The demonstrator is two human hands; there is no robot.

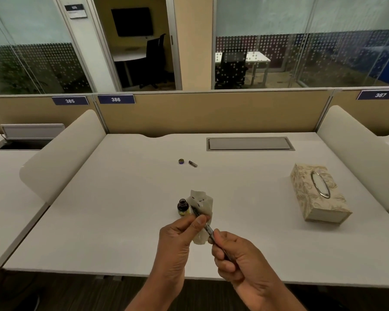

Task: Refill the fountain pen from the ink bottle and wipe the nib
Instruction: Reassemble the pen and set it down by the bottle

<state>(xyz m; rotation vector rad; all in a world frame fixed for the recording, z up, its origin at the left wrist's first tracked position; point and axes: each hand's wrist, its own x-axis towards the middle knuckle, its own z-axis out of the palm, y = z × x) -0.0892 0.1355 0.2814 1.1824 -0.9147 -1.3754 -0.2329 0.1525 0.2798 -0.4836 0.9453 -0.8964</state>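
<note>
My right hand (236,257) grips the fountain pen (208,228) by its barrel, nib end pointing up and left. My left hand (180,241) holds a white tissue (201,204) with dark ink spots, pinched around the pen's front part. The open ink bottle (183,207), small and dark with a yellowish label, stands upright on the white desk (121,209) just left of the tissue. The bottle cap (181,161) and the pen cap (193,164) lie side by side farther back on the desk.
A patterned tissue box (319,194) lies at the right of the desk. A grey cable hatch (250,144) is set in the desk at the back right. Curved white dividers (61,153) flank both sides, with a beige partition (211,113) behind.
</note>
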